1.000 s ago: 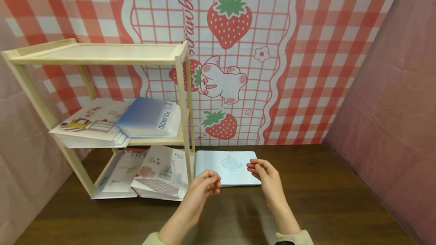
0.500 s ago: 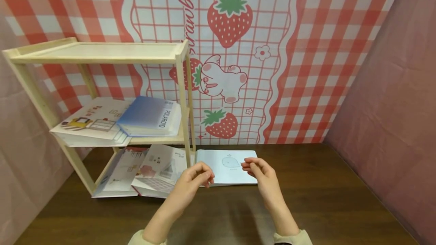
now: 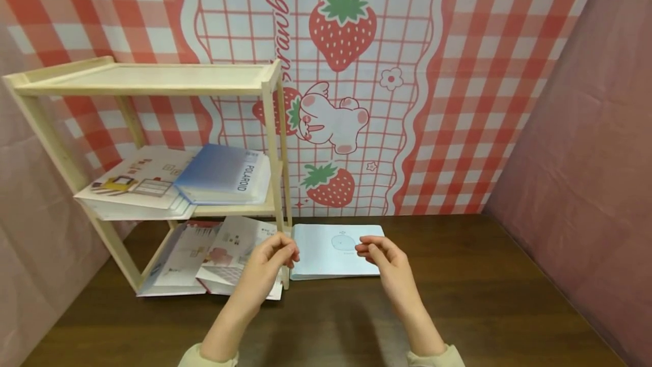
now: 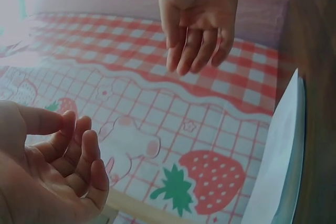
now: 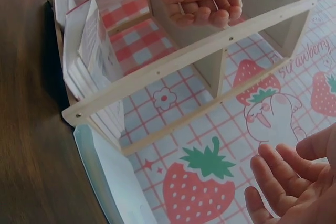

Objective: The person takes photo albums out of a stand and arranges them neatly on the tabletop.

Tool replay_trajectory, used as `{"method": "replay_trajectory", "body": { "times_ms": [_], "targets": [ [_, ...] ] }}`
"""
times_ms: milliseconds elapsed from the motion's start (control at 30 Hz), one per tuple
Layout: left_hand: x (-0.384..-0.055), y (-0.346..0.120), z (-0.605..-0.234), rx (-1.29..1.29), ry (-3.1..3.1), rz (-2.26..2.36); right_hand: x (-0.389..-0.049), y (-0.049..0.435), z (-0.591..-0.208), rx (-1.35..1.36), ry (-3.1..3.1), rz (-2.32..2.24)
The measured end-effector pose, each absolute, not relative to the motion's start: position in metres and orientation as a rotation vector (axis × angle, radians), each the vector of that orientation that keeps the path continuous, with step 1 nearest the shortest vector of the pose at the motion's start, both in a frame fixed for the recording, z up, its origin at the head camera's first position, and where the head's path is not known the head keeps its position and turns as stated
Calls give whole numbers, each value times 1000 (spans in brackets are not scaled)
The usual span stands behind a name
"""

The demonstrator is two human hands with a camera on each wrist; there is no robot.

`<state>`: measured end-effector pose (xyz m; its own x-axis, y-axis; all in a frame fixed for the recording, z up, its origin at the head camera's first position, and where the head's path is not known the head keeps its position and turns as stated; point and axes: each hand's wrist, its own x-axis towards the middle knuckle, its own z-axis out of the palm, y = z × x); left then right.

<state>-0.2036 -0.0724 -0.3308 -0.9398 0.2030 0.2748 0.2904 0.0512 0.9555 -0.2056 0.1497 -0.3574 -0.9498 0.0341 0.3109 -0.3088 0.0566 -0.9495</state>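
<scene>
Both hands are raised above the front of the table with loosely bent fingers and nothing in them. My left hand (image 3: 267,265) is just in front of the shelf's right post, between the lower books and a pale blue book (image 3: 318,254). My right hand (image 3: 389,262) hovers by the right side of that book, its fingertips over the edge of a printed whale. The book lies flat and closed on the table, right beside the shelf. In the left wrist view the palm of the left hand (image 4: 58,177) shows. The right wrist view shows the fingers of the right hand (image 5: 294,182) apart from everything.
A wooden shelf (image 3: 153,79) stands at the left. Its middle level bears a blue album (image 3: 219,171) marked POLAROID and a white illustrated book (image 3: 142,177). Two more books (image 3: 234,254) lean on the bottom level. Behind hangs a strawberry-print cloth (image 3: 346,33); the table (image 3: 458,287) is dark wood.
My left hand has moved left, from the book's front corner to before the shelf post. The right hand has shifted slightly left. The books and shelf have stayed put.
</scene>
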Motion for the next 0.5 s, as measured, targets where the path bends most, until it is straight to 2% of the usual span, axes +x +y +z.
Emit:
{"method": "replay_trajectory", "body": {
  "times_ms": [200, 300, 333, 500],
  "targets": [
    [-208, -83, -331, -460, -2183, -2037, -205, 146, -359, 317, -2106, 1951],
    [-211, -89, -333, -485, -2158, -1998, -204, 143, -359, 337, -2105, 1935],
    [-223, -93, -348, -559, -2107, -2006, -204, 142, -359, 341, -2103, 1937],
    [-224, -100, -348, -558, -2085, -1988, -201, 138, -356, 368, -2106, 1951]
  ]
}}
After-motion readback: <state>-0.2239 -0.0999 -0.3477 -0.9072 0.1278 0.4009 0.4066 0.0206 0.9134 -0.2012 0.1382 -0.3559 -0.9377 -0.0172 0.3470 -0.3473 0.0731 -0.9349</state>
